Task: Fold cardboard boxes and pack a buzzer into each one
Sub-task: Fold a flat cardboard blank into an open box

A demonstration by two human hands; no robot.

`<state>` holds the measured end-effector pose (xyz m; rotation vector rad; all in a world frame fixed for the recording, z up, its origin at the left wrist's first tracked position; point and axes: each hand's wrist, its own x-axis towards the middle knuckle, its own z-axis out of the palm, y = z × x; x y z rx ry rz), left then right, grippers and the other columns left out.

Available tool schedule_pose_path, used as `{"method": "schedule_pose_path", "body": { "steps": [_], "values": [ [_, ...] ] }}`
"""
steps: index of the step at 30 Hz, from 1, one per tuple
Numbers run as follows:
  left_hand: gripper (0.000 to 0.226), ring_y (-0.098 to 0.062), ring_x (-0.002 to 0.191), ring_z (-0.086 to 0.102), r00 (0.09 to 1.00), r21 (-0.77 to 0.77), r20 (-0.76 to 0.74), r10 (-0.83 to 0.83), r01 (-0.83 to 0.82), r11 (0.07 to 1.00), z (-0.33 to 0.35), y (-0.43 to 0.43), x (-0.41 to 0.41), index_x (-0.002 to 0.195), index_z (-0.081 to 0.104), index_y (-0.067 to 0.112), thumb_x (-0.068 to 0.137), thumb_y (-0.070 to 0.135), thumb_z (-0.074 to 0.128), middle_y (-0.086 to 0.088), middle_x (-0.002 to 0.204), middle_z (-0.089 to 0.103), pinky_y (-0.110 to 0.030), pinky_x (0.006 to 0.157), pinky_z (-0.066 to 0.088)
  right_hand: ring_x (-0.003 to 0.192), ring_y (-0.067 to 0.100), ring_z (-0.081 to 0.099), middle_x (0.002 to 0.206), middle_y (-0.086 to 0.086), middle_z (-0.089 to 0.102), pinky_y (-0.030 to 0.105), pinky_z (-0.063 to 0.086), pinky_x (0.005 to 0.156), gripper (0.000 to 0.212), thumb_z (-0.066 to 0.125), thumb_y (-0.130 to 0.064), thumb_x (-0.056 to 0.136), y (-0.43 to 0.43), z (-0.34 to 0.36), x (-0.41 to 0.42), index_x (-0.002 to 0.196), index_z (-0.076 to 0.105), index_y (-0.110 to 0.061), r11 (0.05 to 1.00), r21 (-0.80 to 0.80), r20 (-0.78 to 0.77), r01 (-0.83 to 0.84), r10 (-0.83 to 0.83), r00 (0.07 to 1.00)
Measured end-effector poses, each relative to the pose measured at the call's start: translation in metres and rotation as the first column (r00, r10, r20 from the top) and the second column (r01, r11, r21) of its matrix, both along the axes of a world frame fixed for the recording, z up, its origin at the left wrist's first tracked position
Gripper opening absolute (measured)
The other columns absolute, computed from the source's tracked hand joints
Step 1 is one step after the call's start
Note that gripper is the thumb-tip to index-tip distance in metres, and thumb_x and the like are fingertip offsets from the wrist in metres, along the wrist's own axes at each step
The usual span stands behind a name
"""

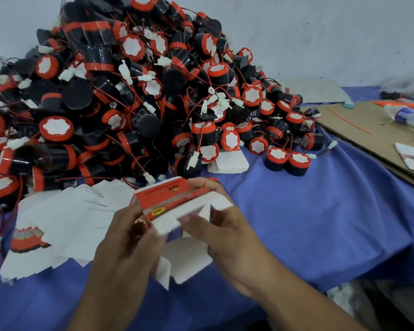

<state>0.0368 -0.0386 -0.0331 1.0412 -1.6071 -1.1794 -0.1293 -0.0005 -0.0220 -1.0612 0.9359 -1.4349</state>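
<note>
- The fingers of the left hand are clamping on the left end of the box, with the thumb on the near side.
- The fingers of the right hand are curling over the far edge of the box, and the thumb is pressing near a white flap. It seems this grip is for bending the flap inward.
- Both hands are holding the box above the table, tilted toward the person, probably so the open end is easy to see. I judge the box is only half formed, and no buzzer is showing inside it.
- The flat boxes are lying just beside the left hand, spread like a fan, so the next one is easy to pick up.
- The pile of buzzers is rising behind the hands, near enough to reach. Two buzzers are standing apart on the blue cloth.
</note>
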Motion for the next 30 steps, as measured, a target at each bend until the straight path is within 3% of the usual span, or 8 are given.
{"method": "schedule_pose_path", "body": {
  "steps": [3,6,9,16,22,24,27,30],
  "values": [
    [0.081,0.0,0.112,0.062,0.975,-0.052,0.078,-0.207,0.211,0.976,0.007,0.016,0.0,0.13,0.047,0.06,0.054,0.073,0.072,0.021,0.124,0.063,-0.019,0.078,0.053,0.11,0.025,0.067,0.115,0.005,0.072,0.04,0.055,0.091,0.043,0.063,-0.009,0.08,0.001,-0.006,-0.004,0.118,0.064,-0.031,0.996,0.034,0.008,0.078,-0.079,0.997],
    [0.101,-0.008,0.124,0.056,0.968,-0.023,0.051,-0.248,0.249,0.968,0.001,0.013,-0.002,0.136,0.04,0.059,0.045,0.075,0.081,0.02,0.135,0.058,-0.04,0.097,0.05,0.107,0.018,0.07,0.11,-0.001,0.074,0.037,0.058,0.091,0.046,0.059,-0.006,0.082,0.002,-0.008,-0.006,0.112,0.067,-0.04,0.994,-0.007,-0.057,0.107,-0.107,0.993],
    [0.091,-0.006,0.12,0.059,0.979,-0.015,0.03,-0.203,0.203,0.979,-0.003,0.009,-0.003,0.127,0.046,0.062,0.044,0.075,0.081,0.02,0.129,0.061,-0.037,0.093,0.051,0.104,0.012,0.07,0.107,-0.007,0.074,0.027,0.057,0.086,0.049,0.059,-0.005,0.086,0.002,-0.007,-0.002,0.108,0.068,-0.048,0.994,-0.044,-0.133,0.099,-0.104,0.986],
    [0.041,-0.003,0.092,0.07,0.993,0.003,-0.112,-0.044,0.045,0.999,-0.008,0.0,-0.006,0.105,0.066,0.057,0.065,0.05,0.067,0.017,0.103,0.073,-0.02,0.062,0.057,0.112,0.014,0.067,0.12,-0.003,0.071,0.026,0.054,0.09,0.051,0.065,-0.012,0.097,0.005,-0.003,0.002,0.137,0.051,-0.04,0.997,-0.077,-0.192,-0.01,-0.005,0.981],
    [0.045,-0.031,0.091,0.071,0.981,0.072,-0.165,0.102,-0.091,0.993,-0.008,-0.005,0.002,0.105,0.074,0.041,0.069,0.061,0.055,-0.001,0.095,0.076,-0.063,0.079,0.055,0.097,0.004,0.069,0.104,-0.016,0.074,0.017,0.052,0.081,0.062,0.063,-0.016,0.099,0.01,0.003,0.0,0.142,0.036,-0.052,0.995,-0.022,-0.219,-0.097,0.089,0.972],
    [0.042,-0.022,0.09,0.071,0.98,0.034,-0.128,0.152,-0.148,0.988,-0.006,-0.002,0.0,0.099,0.075,0.045,0.068,0.064,0.053,0.005,0.095,0.076,-0.049,0.075,0.056,0.081,-0.004,0.065,0.087,-0.025,0.07,0.012,0.049,0.071,0.059,0.06,-0.014,0.101,0.011,0.005,0.001,0.141,0.036,-0.051,0.995,-0.036,-0.234,-0.091,0.081,0.969],
    [0.036,0.004,0.092,0.066,0.983,-0.048,-0.053,0.176,-0.179,0.983,0.002,0.001,-0.002,0.094,0.069,0.061,0.062,0.068,0.053,0.025,0.106,0.069,-0.023,0.071,0.049,0.079,0.009,0.061,0.085,-0.016,0.069,0.025,0.045,0.065,0.051,0.06,-0.017,0.1,0.008,0.002,0.003,0.136,0.05,-0.053,0.999,-0.036,-0.166,-0.031,0.025,0.986],
    [0.051,0.002,0.097,0.066,0.998,-0.067,-0.028,-0.057,0.055,0.996,0.006,0.005,-0.001,0.106,0.063,0.062,0.056,0.075,0.068,0.021,0.112,0.068,-0.009,0.07,0.051,0.079,0.014,0.064,0.09,-0.001,0.068,0.041,0.046,0.068,0.044,0.064,-0.027,0.09,0.004,-0.006,0.004,0.124,0.06,-0.056,0.995,-0.04,-0.074,0.096,-0.099,0.992]
  ]
}}
